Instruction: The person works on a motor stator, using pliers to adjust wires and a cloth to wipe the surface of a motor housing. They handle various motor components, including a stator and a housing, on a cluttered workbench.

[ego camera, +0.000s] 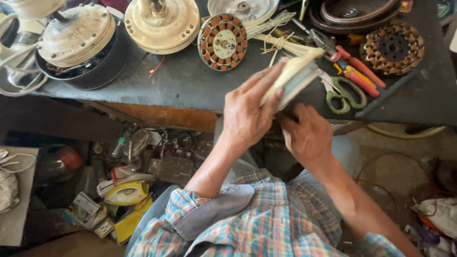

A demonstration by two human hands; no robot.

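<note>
A flat, pale cream and grey pack [291, 80], blurred and hard to name, is held at the near edge of the dark grey work table [190, 83]. The pack is gripped by the left hand [247, 112]; the fingers [261, 78] are closed along its near side, and the thumb cannot be seen. The long side of the pack runs up and to the right, away from the palm. The right hand [307, 135] is just below the pack, at its lower end. The right fingers are curled, but it cannot be told if something is pinched.

Just beyond the pack lie green-handled scissors [343, 93] and red-handled pliers [354, 66]. Pale straw-like strips [278, 43] lie behind it. Farther left, a round copper-wound motor core [223, 42] is seen. A second wound ring [394, 47] lies far right.
</note>
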